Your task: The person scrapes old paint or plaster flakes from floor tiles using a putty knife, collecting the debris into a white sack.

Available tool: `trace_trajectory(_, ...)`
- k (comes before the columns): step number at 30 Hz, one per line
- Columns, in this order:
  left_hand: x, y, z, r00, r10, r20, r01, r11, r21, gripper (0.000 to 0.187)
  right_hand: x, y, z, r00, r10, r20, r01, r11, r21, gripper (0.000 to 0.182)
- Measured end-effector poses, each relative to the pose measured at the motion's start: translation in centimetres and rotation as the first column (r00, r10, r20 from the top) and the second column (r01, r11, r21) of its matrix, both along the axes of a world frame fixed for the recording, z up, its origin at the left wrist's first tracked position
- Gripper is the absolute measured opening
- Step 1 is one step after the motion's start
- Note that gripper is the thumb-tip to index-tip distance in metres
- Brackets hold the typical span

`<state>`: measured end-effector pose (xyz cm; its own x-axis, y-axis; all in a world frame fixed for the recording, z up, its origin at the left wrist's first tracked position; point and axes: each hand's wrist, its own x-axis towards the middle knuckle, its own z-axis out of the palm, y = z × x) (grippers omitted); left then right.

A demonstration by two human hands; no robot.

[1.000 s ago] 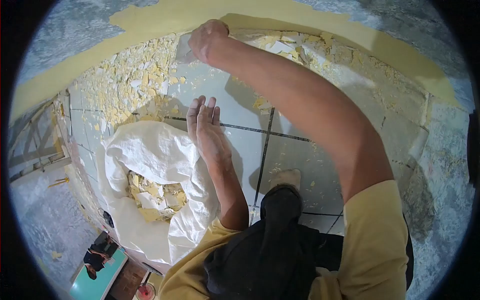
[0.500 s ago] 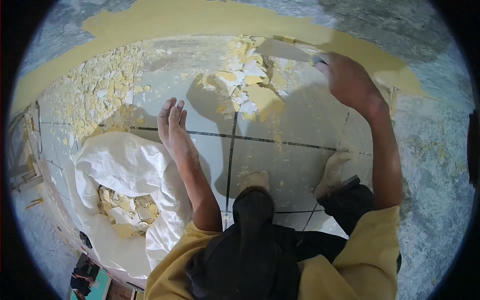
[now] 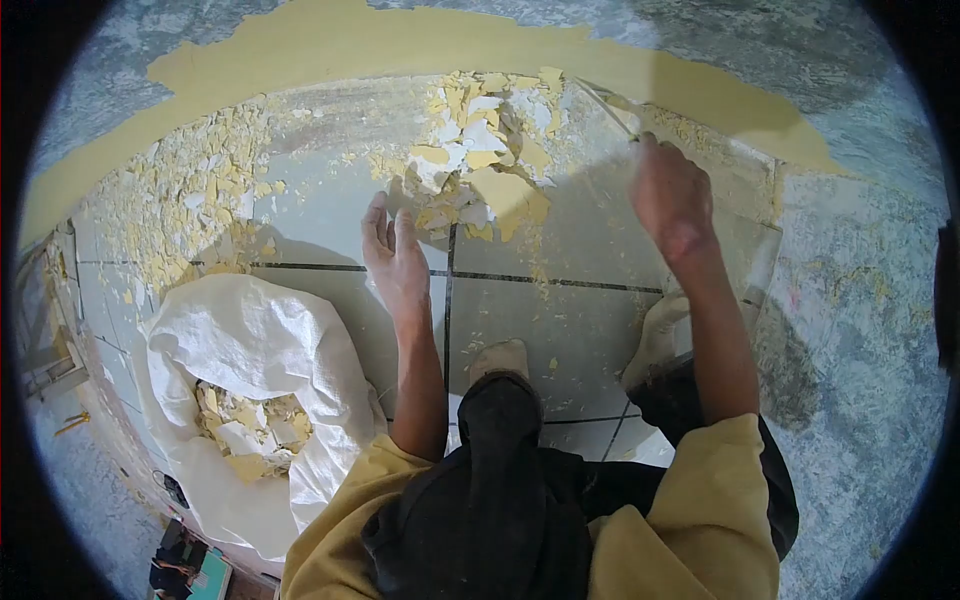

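Note:
My right hand (image 3: 676,195) is closed around the handle of a scraper (image 3: 607,108), its thin blade seen nearly edge-on near the foot of the wall. Left of the blade lies a heap of yellow and white paint flakes (image 3: 485,150) on the tiled floor, with one large yellow piece at its near side. My left hand (image 3: 396,250) hovers by the heap's near left edge, fingers apart and holding nothing. Below and left of it stands a white woven sack (image 3: 260,320), its mouth rolled open, with paint flakes (image 3: 255,430) inside.
More flakes (image 3: 200,190) are scattered along the wall at the left. A yellow paint band (image 3: 400,40) runs along the lower wall. My bare feet (image 3: 500,358) are on the grey tiles (image 3: 560,340). At the lower left, a person (image 3: 172,565) is partly visible.
My left hand has moved right, towards the heap. My right hand has drawn back slightly towards me, and the scraper blade has turned from flat to nearly edge-on.

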<state>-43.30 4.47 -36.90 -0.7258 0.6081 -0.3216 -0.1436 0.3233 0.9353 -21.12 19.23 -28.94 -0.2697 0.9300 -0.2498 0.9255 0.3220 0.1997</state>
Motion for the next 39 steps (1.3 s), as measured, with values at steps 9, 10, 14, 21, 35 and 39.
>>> trace_trajectory(9,-1.8,-1.0,0.6,0.999,0.034,-0.024,-0.035,0.998,-0.045,0.04,-4.9,-2.0,1.2,0.984,0.149,0.094,-0.152,0.988,0.027,0.02)
trace_trajectory(10,-2.2,-1.1,0.5,0.999,0.048,-0.024,-0.049,0.998,-0.033,0.04,-4.3,-2.0,1.8,0.995,0.081,0.055,-0.082,0.997,0.003,0.021)
trace_trajectory(14,-2.5,-1.2,0.0,0.997,0.076,-0.027,-0.076,0.997,-0.01,0.041,-0.6,-1.0,3.1,0.995,-0.08,0.066,0.082,0.996,-0.025,0.022)
trace_trajectory(21,-0.5,0.0,-0.7,0.998,0.038,-0.046,-0.035,0.998,0.061,0.042,7.7,3.6,3.2,0.971,-0.167,0.172,0.168,0.986,0.012,0.024)
trace_trajectory(35,-0.5,-0.3,0.2,0.996,-0.021,-0.086,0.021,1.0,-0.002,0.04,10.5,6.3,-4.6,0.98,0.095,0.177,-0.114,0.989,0.096,0.019)
trace_trajectory(39,-0.8,-0.6,-0.9,0.995,0.026,-0.093,-0.024,0.999,0.023,0.037,2.0,6.4,-2.9,0.958,0.134,0.253,-0.064,0.962,-0.266,0.019)
